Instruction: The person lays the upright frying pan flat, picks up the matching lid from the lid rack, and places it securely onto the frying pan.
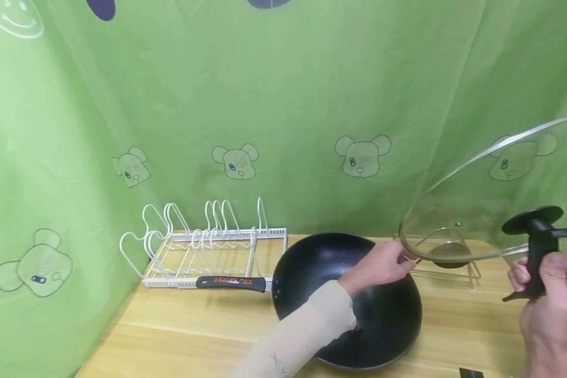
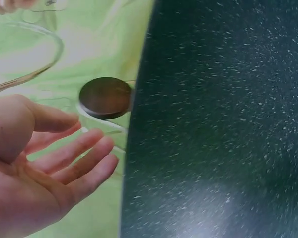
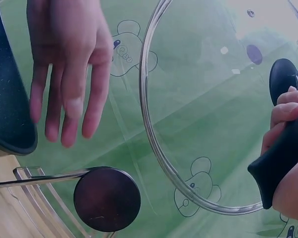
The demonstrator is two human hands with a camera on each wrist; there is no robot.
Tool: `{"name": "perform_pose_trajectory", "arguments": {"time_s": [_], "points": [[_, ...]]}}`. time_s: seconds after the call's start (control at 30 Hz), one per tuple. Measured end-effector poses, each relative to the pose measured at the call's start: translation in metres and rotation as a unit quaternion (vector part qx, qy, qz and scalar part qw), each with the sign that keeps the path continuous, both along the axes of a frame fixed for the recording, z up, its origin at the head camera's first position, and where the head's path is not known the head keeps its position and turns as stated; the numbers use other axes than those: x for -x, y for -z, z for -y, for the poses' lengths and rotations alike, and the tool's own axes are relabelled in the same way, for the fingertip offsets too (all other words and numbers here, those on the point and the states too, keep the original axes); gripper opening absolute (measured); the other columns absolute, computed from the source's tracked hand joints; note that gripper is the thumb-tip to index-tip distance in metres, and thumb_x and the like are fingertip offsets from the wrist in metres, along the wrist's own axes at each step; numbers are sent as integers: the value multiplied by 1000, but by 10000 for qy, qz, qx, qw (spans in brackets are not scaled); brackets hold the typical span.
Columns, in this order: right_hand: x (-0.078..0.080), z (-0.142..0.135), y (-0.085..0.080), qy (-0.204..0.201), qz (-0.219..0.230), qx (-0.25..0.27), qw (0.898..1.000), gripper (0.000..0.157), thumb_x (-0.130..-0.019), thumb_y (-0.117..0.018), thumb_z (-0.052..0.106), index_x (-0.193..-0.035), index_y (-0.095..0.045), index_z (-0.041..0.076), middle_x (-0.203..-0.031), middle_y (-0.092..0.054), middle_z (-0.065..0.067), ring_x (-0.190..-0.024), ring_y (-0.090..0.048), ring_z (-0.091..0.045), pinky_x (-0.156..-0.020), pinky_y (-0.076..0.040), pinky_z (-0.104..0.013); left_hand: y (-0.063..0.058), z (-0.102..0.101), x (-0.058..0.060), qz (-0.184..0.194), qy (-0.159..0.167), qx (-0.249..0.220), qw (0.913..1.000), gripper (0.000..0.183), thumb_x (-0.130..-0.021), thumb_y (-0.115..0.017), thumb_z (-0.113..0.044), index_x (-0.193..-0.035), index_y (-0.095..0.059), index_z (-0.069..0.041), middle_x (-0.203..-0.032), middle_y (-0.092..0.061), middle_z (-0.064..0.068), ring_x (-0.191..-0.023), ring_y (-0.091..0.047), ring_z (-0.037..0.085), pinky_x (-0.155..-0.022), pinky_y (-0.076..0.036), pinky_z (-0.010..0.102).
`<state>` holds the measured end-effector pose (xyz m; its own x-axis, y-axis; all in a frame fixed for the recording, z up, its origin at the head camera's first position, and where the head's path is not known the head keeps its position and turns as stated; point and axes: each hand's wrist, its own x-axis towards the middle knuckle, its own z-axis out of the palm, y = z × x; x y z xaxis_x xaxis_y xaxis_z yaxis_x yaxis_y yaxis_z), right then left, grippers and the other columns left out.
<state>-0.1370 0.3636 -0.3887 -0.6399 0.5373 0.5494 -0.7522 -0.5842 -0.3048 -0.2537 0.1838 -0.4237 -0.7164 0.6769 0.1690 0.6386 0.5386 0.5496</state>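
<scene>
My right hand (image 1: 555, 299) grips the black handle (image 1: 541, 252) of a large clear glass lid (image 1: 482, 210) with a steel rim, held up on edge over the table's right side. Over the right part of a black wok (image 1: 392, 315) reaches my left hand (image 1: 382, 265). Its fingers (image 3: 72, 104) hang loosely extended in the right wrist view, holding nothing. In the left wrist view, its fingertips (image 2: 109, 144) are close to a dark round disc (image 2: 107, 97) on a wire stand. The lid's rim overlaps that disc in the head view.
A white wire rack (image 1: 203, 252) stands at the back left of the wooden table (image 1: 179, 336). The wok's handle (image 1: 231, 283) points left along the rack's front. Green cloth (image 1: 293, 105) hangs behind and at the left. A small black item (image 1: 470, 373) shows at the bottom edge.
</scene>
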Motion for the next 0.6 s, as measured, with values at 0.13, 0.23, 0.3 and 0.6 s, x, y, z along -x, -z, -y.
{"name": "perform_pose_trajectory", "arguments": {"time_s": [0.13, 0.23, 0.3, 0.6], "points": [[1, 2, -1, 247, 299, 68, 9992, 32, -97, -35, -10, -67, -34, -22, -61, -50, -26, -45, -43, -24, -38, -34, -27, -9, 16, -4, -219, 84, 215, 9995, 15, -91, -63, -26, -106, -66, -24, -88, -65, -18, -77, -54, -11, -68, -41, 5], [1, 3, 0, 450, 614, 283, 9967, 29, -96, -38, -11, -69, -39, -21, -57, -49, -23, -42, -40, -22, -36, -27, -24, -15, 30, -8, -397, 300, 322, 9982, 12, -91, -63, -26, -103, -65, -25, -87, -64, -20, -76, -52, -12, -70, -40, 5], [1, 4, 1, 519, 773, 373, 9950, 28, -96, -39, -10, -70, -41, -20, -55, -48, -21, -41, -39, -20, -36, -23, -23, -18, 41, -11, -457, 439, 342, 9974, 14, -92, -62, -25, -106, -64, -24, -90, -64, -19, -77, -52, -13, -72, -39, 4], [5, 12, 2, 551, 835, 205, 9948, 31, -96, -42, -8, -67, -44, -21, -53, -46, -19, -37, -38, -17, -34, -18, -21, -28, 92, -25, -636, 484, 199, 9966, 31, -94, -60, -23, -125, -59, -20, -114, -63, -14, -96, -54, -9, -85, -39, 6]]}}
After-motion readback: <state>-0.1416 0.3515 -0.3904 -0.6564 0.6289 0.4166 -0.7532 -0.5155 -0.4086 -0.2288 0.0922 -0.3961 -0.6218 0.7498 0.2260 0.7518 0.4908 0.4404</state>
